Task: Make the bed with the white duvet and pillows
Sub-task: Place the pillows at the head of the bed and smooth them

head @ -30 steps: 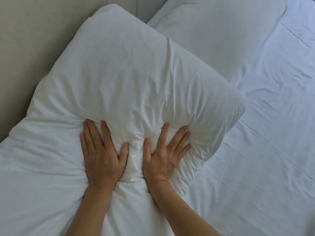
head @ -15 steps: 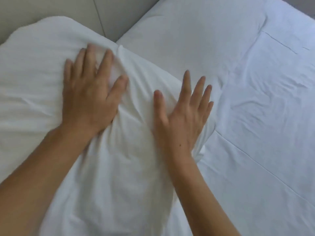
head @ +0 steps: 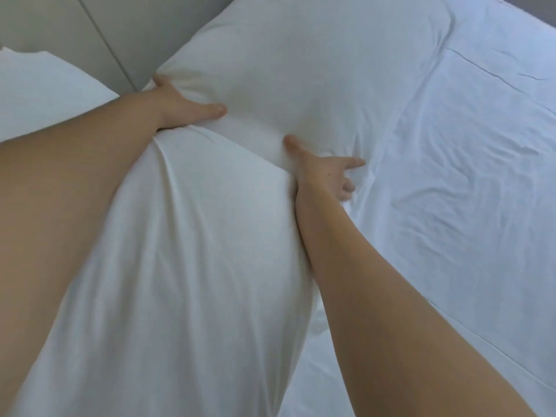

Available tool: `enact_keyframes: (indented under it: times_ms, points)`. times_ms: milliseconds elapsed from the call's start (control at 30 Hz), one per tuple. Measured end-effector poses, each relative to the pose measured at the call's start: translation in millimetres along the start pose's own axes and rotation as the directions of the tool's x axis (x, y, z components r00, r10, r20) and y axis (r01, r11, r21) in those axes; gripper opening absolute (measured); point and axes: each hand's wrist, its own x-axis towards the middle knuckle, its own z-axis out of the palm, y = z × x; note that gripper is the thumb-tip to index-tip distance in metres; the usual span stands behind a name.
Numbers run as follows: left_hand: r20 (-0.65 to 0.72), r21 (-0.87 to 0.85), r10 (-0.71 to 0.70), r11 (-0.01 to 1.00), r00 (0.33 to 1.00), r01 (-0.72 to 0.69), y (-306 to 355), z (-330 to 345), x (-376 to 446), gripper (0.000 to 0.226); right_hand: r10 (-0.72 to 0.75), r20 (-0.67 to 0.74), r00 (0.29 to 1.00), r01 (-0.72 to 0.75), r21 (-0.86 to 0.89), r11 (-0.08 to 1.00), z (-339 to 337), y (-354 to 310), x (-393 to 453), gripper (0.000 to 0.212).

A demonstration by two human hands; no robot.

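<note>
Left hand (head: 183, 108) spread, thumb out, pressed on near corner of far plump white fabric pillow (head: 301, 70) by grey headboard (head: 90, 31). Right hand (head: 326, 173) loosely open, thumb pressing same pillow's near edge. Near white pillow (head: 180, 266) between forearms, on wrinkled white sheet (head: 466, 176).

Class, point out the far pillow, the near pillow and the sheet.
far pillow (head: 301, 64), head view, its middle.
near pillow (head: 186, 266), head view, its middle.
sheet (head: 466, 176), head view, wrinkled bare part.
</note>
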Motion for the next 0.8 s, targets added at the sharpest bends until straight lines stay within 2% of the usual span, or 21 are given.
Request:
enact_keyframes:
  times_ms: [67,133,300,400,467,533,667,800]
  points:
    - [-0.019,-0.118,-0.007,0.993,1.000,0.005,-2.6,-4.2,12.8,0.141,0.003,0.010,1.000,-0.004,0.008,1.000,0.4,1.1,7.5,0.140]
    - [-0.039,-0.164,-0.023,0.986,0.999,0.017,-7.3,-5.5,21.9,0.137,-0.042,0.016,0.999,0.042,0.008,0.999,2.8,4.3,14.9,0.140]
    - [-0.011,-0.061,0.019,0.998,1.000,-0.020,-4.5,-4.9,21.0,0.110,-0.188,0.025,0.982,0.187,0.025,0.982,6.2,13.5,29.9,0.132]
    - [-0.050,-0.084,0.081,0.993,0.995,-0.085,-4.7,-0.6,19.0,0.088,-0.195,0.069,0.978,0.194,0.025,0.981,0.7,15.7,38.0,0.107]
    - [-0.088,-0.104,0.135,0.984,0.987,-0.144,-3.9,3.1,15.2,0.077,-0.229,0.089,0.969,0.231,-0.007,0.973,-3.0,17.6,40.8,0.085]
    - [-0.144,-0.078,0.171,0.980,0.975,-0.184,-3.2,6.2,8.8,0.070,-0.282,0.093,0.955,0.285,-0.021,0.958,-4.5,19.8,42.7,0.073]
    - [-0.318,0.029,0.299,0.951,0.900,-0.306,-4.1,7.9,-18.9,0.043,-0.341,0.108,0.934,0.341,0.014,0.940,-12.5,22.4,37.9,0.054]
    - [-0.502,0.124,0.387,0.917,0.773,-0.379,-2.9,11.0,-60.8,0.036,-0.417,0.066,0.907,0.409,0.106,0.907,-27.0,29.7,25.5,0.040]
